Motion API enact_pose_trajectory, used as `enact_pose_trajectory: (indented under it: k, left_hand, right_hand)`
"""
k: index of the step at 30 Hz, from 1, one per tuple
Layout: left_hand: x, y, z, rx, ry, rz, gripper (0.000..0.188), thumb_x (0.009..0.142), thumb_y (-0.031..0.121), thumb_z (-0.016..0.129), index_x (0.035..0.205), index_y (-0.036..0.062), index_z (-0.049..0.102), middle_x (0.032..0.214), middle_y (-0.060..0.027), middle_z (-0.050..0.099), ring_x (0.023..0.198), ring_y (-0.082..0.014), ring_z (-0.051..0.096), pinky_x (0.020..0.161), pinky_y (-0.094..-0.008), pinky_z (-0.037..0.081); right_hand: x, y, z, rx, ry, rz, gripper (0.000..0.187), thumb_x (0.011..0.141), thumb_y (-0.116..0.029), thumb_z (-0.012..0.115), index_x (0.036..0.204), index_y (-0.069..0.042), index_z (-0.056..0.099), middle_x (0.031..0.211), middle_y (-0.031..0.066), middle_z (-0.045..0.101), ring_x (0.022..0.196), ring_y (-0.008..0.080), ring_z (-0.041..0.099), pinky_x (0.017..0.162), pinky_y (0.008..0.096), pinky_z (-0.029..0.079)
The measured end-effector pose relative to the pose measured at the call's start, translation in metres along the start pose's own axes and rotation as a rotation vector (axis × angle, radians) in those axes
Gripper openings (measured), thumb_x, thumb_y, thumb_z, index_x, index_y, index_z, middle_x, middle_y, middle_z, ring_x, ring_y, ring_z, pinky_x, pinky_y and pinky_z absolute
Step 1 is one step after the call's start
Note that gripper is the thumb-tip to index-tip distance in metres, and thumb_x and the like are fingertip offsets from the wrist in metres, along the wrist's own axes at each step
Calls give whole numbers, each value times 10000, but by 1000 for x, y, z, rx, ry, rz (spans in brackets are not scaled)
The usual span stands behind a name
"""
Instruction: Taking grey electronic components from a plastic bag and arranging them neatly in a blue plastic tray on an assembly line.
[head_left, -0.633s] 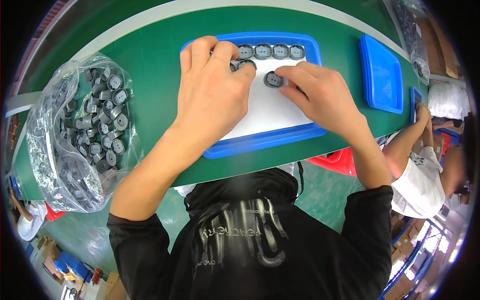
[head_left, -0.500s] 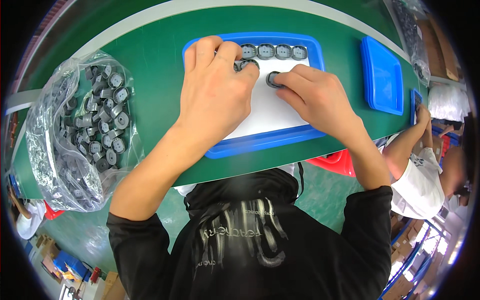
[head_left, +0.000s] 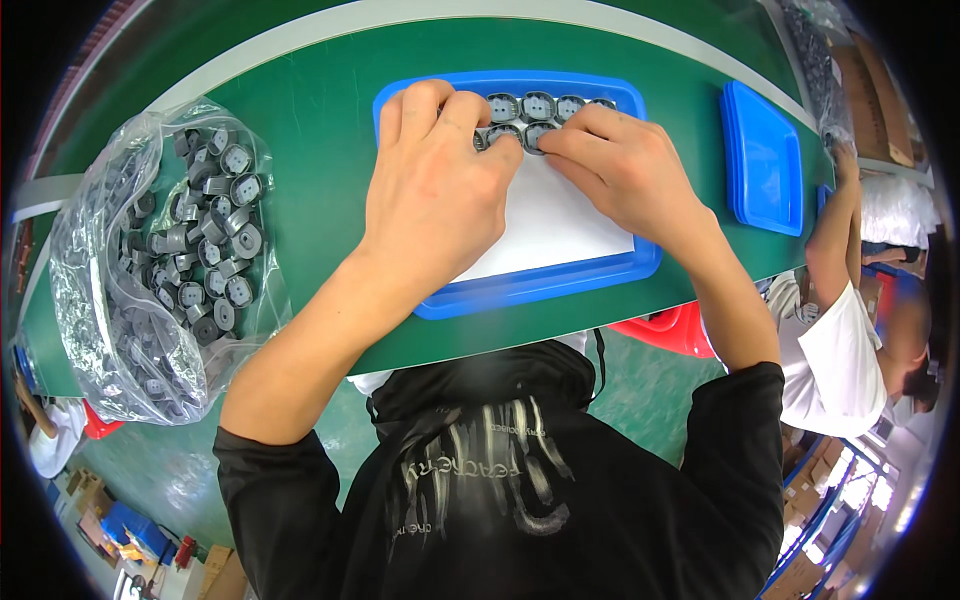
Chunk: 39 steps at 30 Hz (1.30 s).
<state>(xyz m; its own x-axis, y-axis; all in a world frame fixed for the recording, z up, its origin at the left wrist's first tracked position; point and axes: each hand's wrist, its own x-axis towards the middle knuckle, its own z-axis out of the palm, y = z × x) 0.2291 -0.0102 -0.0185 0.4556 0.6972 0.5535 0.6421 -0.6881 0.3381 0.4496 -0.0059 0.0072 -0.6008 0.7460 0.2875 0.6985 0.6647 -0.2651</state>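
A blue tray (head_left: pixel 540 298) lined with white paper (head_left: pixel 560 220) lies before me. Small round grey plastic parts (head_left: pixel 538 105) stand along its far side in two rows. My right hand (head_left: pixel 635 180) pinches one grey plastic part (head_left: pixel 537 136) at the right end of the nearer row, against its neighbour. Over the left end of both rows, my left hand (head_left: pixel 437 185) is closed with fingers curled. Its thumb touches a grey part (head_left: pixel 503 137) of the nearer row; what lies under its fingers is hidden.
A clear plastic bag (head_left: pixel 85 290) full of loose grey parts (head_left: pixel 215 230) lies open at the left on the green table (head_left: pixel 320 120). Several stacked blue trays (head_left: pixel 768 160) stand at the right. A red stool (head_left: pixel 668 330) shows below the table edge. Another person (head_left: pixel 830 340) works at far right.
My right hand has moved away from me and slightly left, bringing its grey part from the bare paper to the nearer row's end. My left hand has barely moved.
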Motion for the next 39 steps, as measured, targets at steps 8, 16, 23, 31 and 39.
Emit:
enact_pose_trajectory:
  k: [8,16,23,31,39]
  left_hand:
    - [-1,-1,-5,-45,42,-22,183,700,28,733,882,29,753,1062,-125,630,1088,-335,524,949,-466,429]
    - [-1,-11,-17,-31,43,-46,218,767,55,788,980,62,744,1113,-80,644,1130,-322,544,943,-440,446]
    - [-1,-13,-24,-28,36,-40,217,779,77,798,989,66,744,1128,-83,651,1178,-337,549,959,-429,464]
    - [-3,-36,-94,9,-45,-332,271,847,148,764,1089,31,726,1160,-137,687,1131,-348,609,983,-433,482]
    - [-82,-64,-129,358,-269,-632,637,907,313,731,1479,143,506,1582,-181,364,1396,-417,383,1174,-548,257]
  right_hand:
    - [-11,-12,-32,437,-244,285,332,822,-27,736,1151,-34,685,1048,138,651,894,289,660,747,346,537]
    - [-26,-23,-21,86,-119,178,396,778,-52,788,1136,-19,622,1097,127,629,979,332,617,823,403,522]
    - [-33,-23,-23,24,-86,115,237,758,-38,796,967,-30,684,1049,96,625,966,309,587,806,391,502]
    - [-28,8,-17,-64,54,6,158,758,10,765,903,-36,718,993,87,607,937,295,581,788,376,500]
    - [-16,23,-14,-66,28,-93,165,739,6,767,891,-42,723,988,82,604,948,290,578,809,376,509]
